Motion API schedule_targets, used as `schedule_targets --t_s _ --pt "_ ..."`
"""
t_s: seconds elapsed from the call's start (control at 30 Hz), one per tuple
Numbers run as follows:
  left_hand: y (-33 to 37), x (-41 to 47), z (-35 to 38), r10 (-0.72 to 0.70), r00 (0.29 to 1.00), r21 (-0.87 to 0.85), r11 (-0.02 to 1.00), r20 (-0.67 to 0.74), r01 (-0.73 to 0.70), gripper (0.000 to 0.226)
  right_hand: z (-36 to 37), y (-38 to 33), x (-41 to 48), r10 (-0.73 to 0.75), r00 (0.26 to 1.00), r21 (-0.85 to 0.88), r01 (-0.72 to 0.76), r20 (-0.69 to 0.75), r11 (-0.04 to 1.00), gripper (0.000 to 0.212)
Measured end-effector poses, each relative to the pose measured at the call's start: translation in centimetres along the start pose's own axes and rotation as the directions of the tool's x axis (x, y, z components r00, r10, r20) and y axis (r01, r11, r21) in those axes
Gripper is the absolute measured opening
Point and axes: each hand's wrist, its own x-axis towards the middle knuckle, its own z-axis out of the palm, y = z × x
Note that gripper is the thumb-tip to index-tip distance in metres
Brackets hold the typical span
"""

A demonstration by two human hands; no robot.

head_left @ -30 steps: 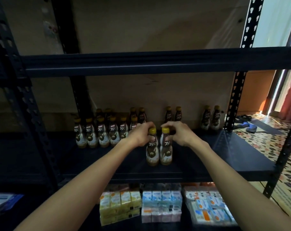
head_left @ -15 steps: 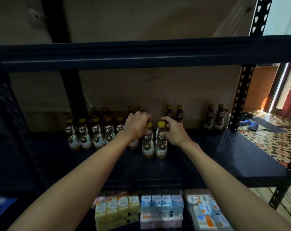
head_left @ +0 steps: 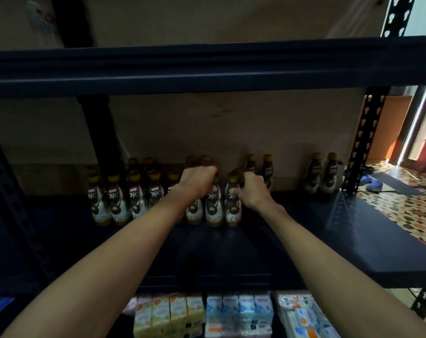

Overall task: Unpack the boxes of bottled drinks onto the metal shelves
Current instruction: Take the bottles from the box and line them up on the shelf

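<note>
Brown coffee bottles with gold caps stand on the dark metal shelf [head_left: 368, 240]. My left hand [head_left: 198, 180] is closed over the top of one bottle [head_left: 214, 208]. My right hand [head_left: 249, 190] grips the neck of the bottle beside it [head_left: 232, 211]. Both bottles stand upright on the shelf, touching each other, at the right end of a front row of bottles [head_left: 124, 203]. More bottles stand behind that row.
Two bottle pairs stand at the back, one [head_left: 259, 164] in the middle and one [head_left: 323, 173] near the right upright post [head_left: 363, 142]. An upper shelf beam [head_left: 207, 67] crosses overhead. Packs of small cartons [head_left: 202, 313] fill the shelf below. Tiled floor with sandals lies right.
Both hands have pushed the two bottles farther back and left on the shelf, up against the end of the front row. My view has moved closer.
</note>
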Motion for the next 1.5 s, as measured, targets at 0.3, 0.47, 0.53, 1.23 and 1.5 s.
schedule_targets --t_s 0.3,0.47,0.53,1.23,1.5 --pt "0.2 -0.8 0.8 -0.021 0.994 0.067 0.997 -0.104 0.028 0.032 -0.5 0.2 0.0 -0.044 0.998 0.026 0.043 0.038 0.999 0.03" --pt "1.2 -2.7 1.0 -0.074 0.967 0.095 0.991 -0.245 0.1 0.04 -1.6 0.3 -2.8 -0.087 0.996 0.127 0.085 0.012 0.988 0.059" --pt "1.4 -4.4 1.7 -0.079 0.93 0.073 0.991 -0.36 0.112 0.046 -1.7 0.9 -4.9 -0.125 0.991 0.129 0.13 -0.05 0.983 0.073" --pt "13.9 -29.5 20.0 -0.165 0.982 -0.419 0.901 -0.096 0.11 0.06 10.4 12.5 -31.4 -0.313 0.95 -0.194 0.304 -0.016 0.933 0.056" --pt "15.9 -35.5 25.1 -0.101 0.986 -0.457 0.876 0.135 0.152 0.053 14.0 16.5 -38.4 -0.104 0.986 -0.113 0.119 0.134 0.986 0.052"
